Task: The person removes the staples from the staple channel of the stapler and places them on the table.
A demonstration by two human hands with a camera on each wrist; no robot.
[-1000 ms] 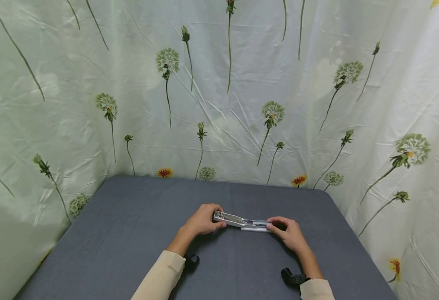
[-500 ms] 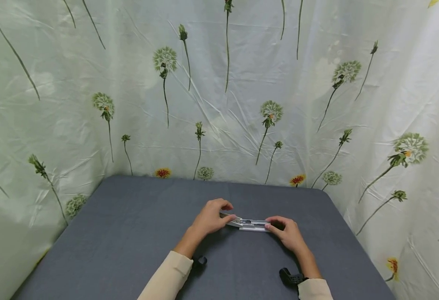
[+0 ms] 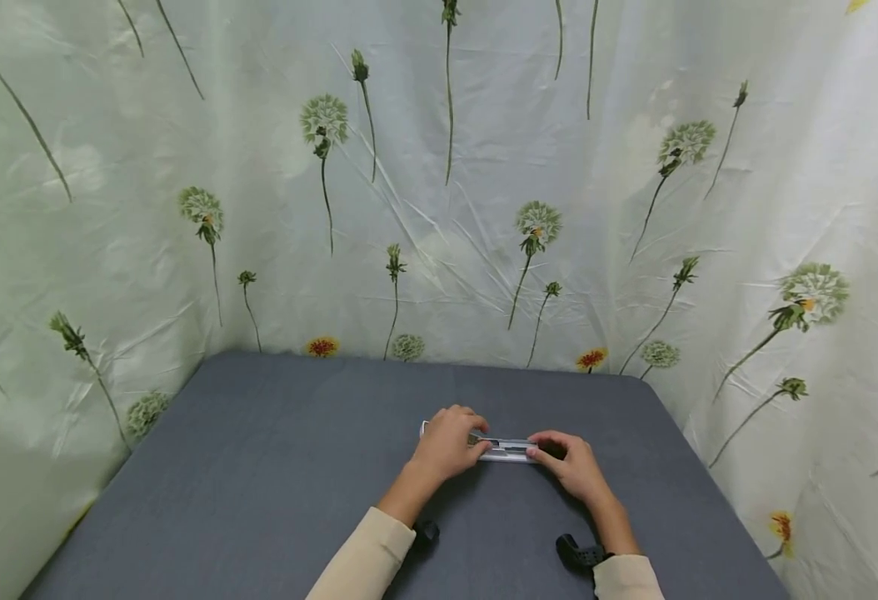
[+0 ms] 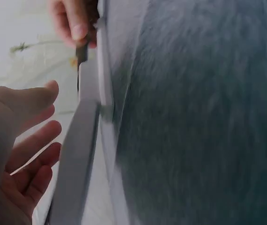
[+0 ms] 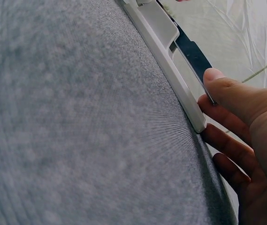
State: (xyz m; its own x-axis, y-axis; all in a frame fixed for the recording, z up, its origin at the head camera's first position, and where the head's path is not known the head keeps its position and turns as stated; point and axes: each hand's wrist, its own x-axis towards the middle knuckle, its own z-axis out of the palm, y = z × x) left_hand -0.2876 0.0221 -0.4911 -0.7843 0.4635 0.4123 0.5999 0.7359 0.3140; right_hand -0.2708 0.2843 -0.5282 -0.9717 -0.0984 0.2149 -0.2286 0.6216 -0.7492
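A white and grey stapler [image 3: 510, 452] lies low over the table with its top cover swung back to the left, as the left wrist view shows the cover [image 4: 75, 159] angled away from the base. My left hand [image 3: 445, 446] is above the cover and the hinge; in the left wrist view its loosely bent fingers [image 4: 33, 147] stand apart from the cover. At the other end, my right hand [image 3: 576, 471] pinches the dark magazine strip [image 5: 194, 56] between thumb and forefinger. The other right fingers sit by the tip of the white base [image 5: 189, 105].
A dark grey cloth-covered table [image 3: 319, 467] lies under both hands. Behind it and along its sides hangs a pale curtain [image 3: 439, 217] printed with dandelions. Each wrist carries a black camera band [image 3: 580, 552].
My left hand has released the cover's far left end and moved right along the stapler toward the hinge. My right hand keeps its pinch with little movement.
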